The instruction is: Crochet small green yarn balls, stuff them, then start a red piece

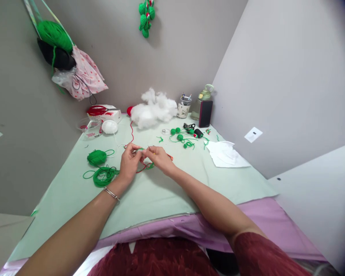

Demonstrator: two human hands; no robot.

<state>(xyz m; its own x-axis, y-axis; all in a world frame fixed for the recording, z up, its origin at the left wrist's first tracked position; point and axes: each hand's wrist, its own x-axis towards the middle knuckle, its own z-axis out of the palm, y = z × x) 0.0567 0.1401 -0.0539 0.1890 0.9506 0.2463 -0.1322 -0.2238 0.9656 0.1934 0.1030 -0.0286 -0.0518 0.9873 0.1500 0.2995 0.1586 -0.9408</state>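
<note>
My left hand (129, 161) is closed, its fingertips pinching a small green crochet piece (141, 149). Close against it, my right hand (161, 158) is closed round a slim tool that looks like a crochet hook; its orange end (170, 157) shows beyond the hand, and much of it is hidden. Red yarn (140, 170) and a bit of green yarn (150, 166) hang below the hands. Left of my left hand lie a green yarn ball (97, 157) and a loose green yarn coil (102, 177).
White stuffing (153, 109) is heaped at the back, beside a pen cup (184, 107), a bottle (197, 109) and a phone (205, 114). Small green balls (180, 137) and white paper (227, 154) lie right. Red scissors (97, 110) and white yarn (109, 127) sit back left.
</note>
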